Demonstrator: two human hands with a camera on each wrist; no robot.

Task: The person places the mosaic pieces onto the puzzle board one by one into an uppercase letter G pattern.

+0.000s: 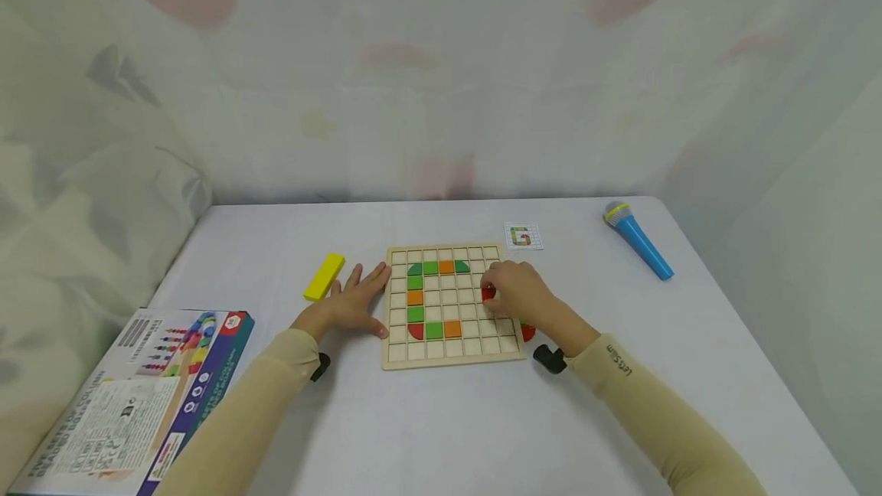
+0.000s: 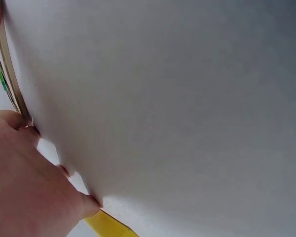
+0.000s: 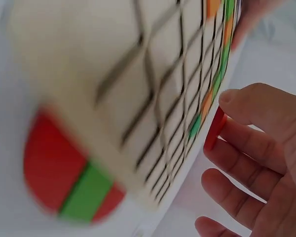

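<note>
From my remote seat I see the right hand (image 1: 518, 295) above the right part of the wooden grid board (image 1: 451, 354), with thumb and a finger closed on a small red tile (image 3: 214, 129) held on its edge, just over the cells and not yet lying in one. The left hand (image 1: 351, 305) rests flat with straight fingers on the bench (image 1: 441, 427), touching the left edge of the board and holding nothing. I think the risk is that the tile comes down tilted and catches on the thin ribs between cells, or that the hand brushes tiles already placed and lifts them out – the board could also slide if the left hand lets go. On the board I count five green tiles, three orange and one red half-round; more pieces lie at the right edge, partly hidden. Around it: one pattern card (image 1: 523, 236), one yellow block (image 1: 324, 276), one blue toy microphone (image 1: 637, 239), one game box (image 1: 138, 396).
</note>
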